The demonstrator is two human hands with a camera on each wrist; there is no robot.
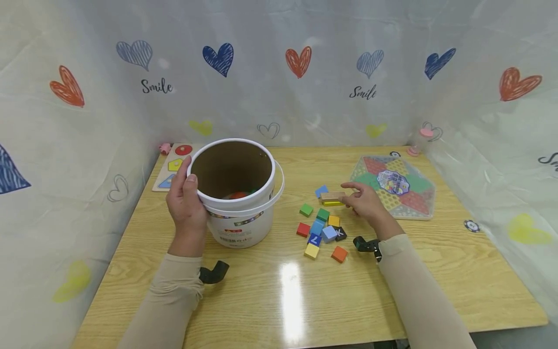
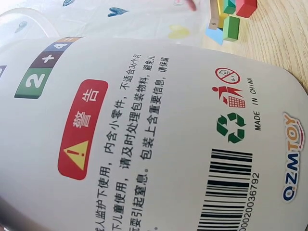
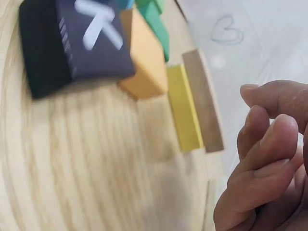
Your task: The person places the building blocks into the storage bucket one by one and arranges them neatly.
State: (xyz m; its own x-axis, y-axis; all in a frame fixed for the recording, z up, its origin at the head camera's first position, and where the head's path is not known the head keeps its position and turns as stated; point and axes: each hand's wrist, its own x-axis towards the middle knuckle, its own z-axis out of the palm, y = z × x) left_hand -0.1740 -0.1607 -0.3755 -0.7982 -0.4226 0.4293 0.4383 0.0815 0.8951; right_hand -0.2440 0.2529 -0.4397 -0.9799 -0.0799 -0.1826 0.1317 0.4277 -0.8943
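Note:
My left hand (image 1: 187, 208) rests against the left side of a white toy bucket (image 1: 244, 232), its thumb and fingers up at the rim. Something red-orange shows low inside the bucket; in the left wrist view the bucket's printed wall (image 2: 183, 120) fills most of the picture. My right hand (image 1: 366, 206) hovers beside a plain wooden strip block (image 1: 333, 196) that lies on or against a yellow strip block (image 1: 333, 203). In the right wrist view its fingers (image 3: 260, 183) are loosely bent, with a gap between them and the wooden strip (image 3: 204, 103).
Several coloured blocks cluster mid-table, including a black K block (image 1: 339, 233), a red block (image 1: 303, 230) and an orange block (image 1: 339, 254). A hexagonal game board (image 1: 423, 186) lies at right, a shape puzzle board (image 1: 162, 169) behind the bucket, a pink-lidded jar (image 1: 420, 141) far right.

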